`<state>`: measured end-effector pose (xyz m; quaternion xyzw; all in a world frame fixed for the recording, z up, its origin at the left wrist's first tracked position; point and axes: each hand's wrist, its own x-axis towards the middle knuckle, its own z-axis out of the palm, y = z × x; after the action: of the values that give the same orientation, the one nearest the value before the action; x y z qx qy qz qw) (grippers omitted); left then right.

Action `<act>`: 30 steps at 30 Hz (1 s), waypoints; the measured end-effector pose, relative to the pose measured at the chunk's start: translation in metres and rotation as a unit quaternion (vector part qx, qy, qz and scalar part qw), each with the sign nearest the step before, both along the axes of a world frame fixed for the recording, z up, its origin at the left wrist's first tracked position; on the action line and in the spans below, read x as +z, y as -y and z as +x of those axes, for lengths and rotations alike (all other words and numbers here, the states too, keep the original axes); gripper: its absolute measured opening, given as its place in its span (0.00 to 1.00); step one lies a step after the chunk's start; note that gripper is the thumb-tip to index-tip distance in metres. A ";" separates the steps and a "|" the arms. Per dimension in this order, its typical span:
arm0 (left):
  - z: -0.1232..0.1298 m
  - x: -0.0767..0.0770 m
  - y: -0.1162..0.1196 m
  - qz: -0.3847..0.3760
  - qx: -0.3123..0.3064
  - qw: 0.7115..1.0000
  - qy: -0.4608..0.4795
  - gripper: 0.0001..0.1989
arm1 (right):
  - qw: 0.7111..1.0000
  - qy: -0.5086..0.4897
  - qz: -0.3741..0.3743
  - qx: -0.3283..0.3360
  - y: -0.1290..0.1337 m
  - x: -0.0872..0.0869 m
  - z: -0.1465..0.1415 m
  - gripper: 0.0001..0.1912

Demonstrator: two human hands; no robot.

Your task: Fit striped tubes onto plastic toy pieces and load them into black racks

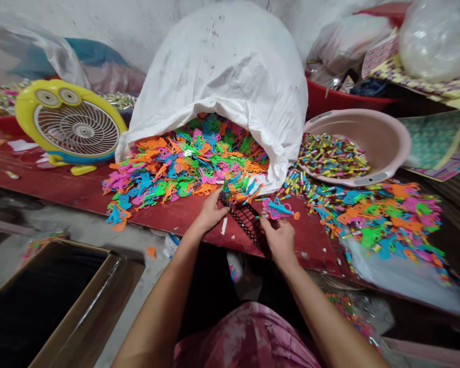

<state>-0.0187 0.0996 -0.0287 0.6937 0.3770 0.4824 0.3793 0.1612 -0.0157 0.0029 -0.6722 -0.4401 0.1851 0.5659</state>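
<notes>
Left hand (211,210) is clamping fingers on black mesh (249,221); right hand (280,237) is sitting at its right edge, can't tell finger grip. Toys (176,168) are spilling from sack (230,56).

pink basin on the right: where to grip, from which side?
Pink basin: probably its rim, at the near gray patch and the opposite far one, coming from above. The wide lip stands proud, while plastic pieces crowd the near side, making a low approach awkward.
</notes>
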 end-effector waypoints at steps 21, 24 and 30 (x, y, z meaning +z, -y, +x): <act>0.020 0.007 0.096 -0.003 0.184 0.963 -0.195 0.26 | 0.992 0.087 -0.071 0.063 0.036 -0.016 0.012 0.17; 0.018 0.009 0.095 -0.011 0.172 0.964 -0.200 0.26 | 0.986 0.133 -0.065 0.072 0.035 -0.016 0.011 0.18; 0.015 0.014 0.095 -0.034 0.142 0.970 -0.192 0.23 | 0.961 0.263 -0.038 0.082 0.034 -0.006 0.005 0.16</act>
<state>-0.0033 0.0048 -0.0151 0.6994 0.5536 0.3763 0.2506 0.1659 -0.0497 -0.0034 -0.6795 -0.6198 0.0643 0.3873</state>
